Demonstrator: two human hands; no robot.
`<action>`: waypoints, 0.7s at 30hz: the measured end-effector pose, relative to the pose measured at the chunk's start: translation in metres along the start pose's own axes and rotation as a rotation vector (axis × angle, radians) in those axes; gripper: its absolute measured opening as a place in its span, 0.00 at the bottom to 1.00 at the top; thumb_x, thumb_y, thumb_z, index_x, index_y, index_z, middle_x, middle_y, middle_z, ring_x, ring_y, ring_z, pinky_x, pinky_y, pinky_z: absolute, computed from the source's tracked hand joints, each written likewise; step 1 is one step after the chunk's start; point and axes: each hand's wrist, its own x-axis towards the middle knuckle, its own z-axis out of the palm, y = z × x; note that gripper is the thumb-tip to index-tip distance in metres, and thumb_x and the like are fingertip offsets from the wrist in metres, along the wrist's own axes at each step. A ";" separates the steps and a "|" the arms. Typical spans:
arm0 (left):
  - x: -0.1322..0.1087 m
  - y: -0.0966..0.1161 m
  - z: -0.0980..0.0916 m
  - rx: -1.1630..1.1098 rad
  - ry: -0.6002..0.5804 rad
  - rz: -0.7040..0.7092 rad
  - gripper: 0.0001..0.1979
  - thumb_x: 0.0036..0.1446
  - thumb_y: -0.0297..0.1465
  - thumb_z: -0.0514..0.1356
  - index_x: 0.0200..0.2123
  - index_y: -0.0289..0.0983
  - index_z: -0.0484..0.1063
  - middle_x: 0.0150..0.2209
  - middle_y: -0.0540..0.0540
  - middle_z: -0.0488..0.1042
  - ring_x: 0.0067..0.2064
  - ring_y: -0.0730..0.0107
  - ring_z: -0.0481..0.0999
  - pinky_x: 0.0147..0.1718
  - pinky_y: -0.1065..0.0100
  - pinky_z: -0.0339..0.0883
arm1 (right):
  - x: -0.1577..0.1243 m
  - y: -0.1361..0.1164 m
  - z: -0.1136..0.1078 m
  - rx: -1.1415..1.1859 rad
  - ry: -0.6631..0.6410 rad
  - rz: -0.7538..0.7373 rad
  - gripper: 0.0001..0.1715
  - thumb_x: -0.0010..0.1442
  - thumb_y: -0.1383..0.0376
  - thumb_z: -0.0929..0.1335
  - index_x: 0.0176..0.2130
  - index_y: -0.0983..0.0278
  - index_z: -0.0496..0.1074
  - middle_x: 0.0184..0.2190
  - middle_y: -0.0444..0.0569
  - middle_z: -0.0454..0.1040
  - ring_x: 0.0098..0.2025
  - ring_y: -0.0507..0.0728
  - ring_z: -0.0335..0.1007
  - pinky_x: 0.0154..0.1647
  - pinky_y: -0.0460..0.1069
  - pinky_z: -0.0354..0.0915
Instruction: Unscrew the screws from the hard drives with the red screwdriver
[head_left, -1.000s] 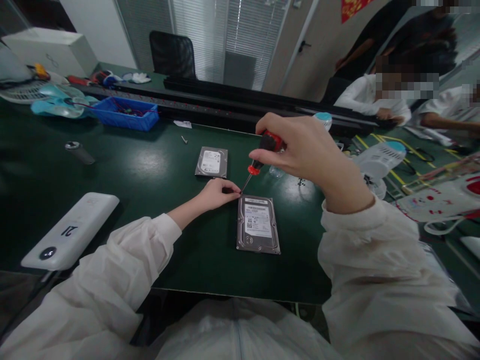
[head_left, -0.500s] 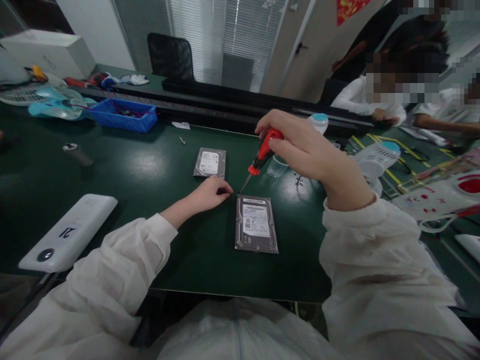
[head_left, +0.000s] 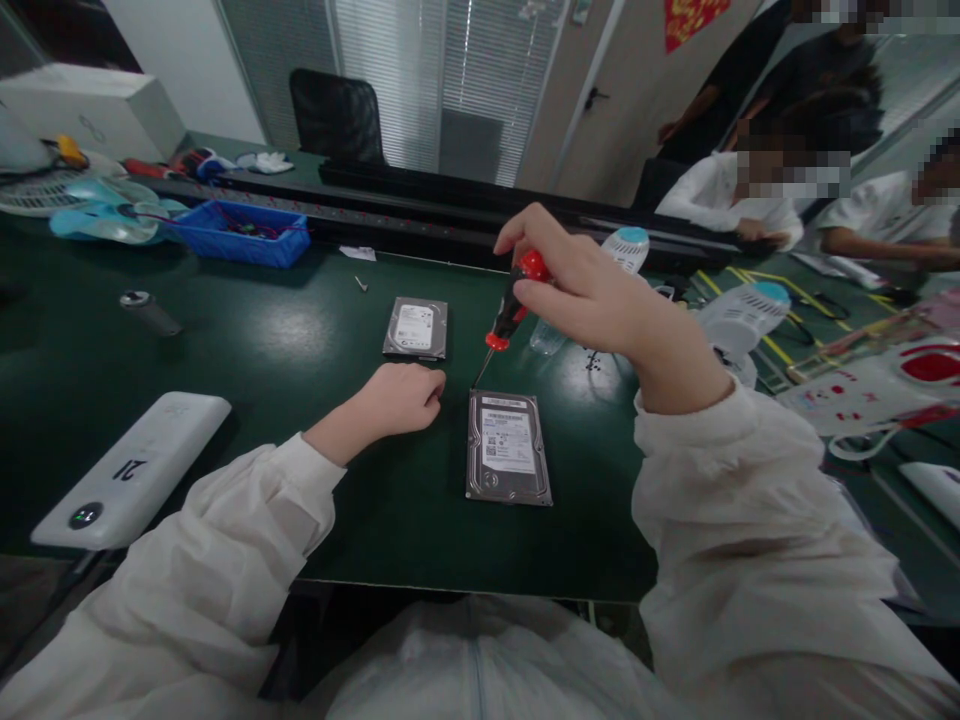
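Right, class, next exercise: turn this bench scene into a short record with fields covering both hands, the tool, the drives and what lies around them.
Right hand: right hand grips screwdriver by its red-and-black handle
Tool tip: down at the near hard drive's far left corner
Left hand: left hand curled, left of that drive; anything small inside cannot be told
Second drive: far hard drive, lying label up
Left side: white device marked 21
Back left: blue tray with wires

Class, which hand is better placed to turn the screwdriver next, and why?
Probably the right hand: it holds the screwdriver, tip at or near the far left corner of the closer hard drive. The left hand is curled, apart from both.
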 end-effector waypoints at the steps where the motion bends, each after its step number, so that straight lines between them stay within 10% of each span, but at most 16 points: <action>1: -0.001 0.000 -0.001 0.016 -0.012 -0.009 0.10 0.65 0.31 0.56 0.41 0.37 0.79 0.40 0.40 0.84 0.40 0.52 0.84 0.34 0.61 0.72 | 0.000 0.000 0.000 -0.009 0.001 0.012 0.17 0.70 0.58 0.64 0.56 0.59 0.66 0.37 0.48 0.75 0.35 0.60 0.69 0.42 0.56 0.61; 21: 0.003 0.008 -0.001 0.017 -0.046 -0.026 0.15 0.74 0.38 0.54 0.42 0.38 0.78 0.40 0.41 0.83 0.41 0.56 0.84 0.35 0.64 0.71 | -0.003 0.006 0.003 -0.066 0.053 0.088 0.13 0.72 0.55 0.62 0.49 0.59 0.70 0.34 0.49 0.73 0.36 0.62 0.69 0.42 0.56 0.60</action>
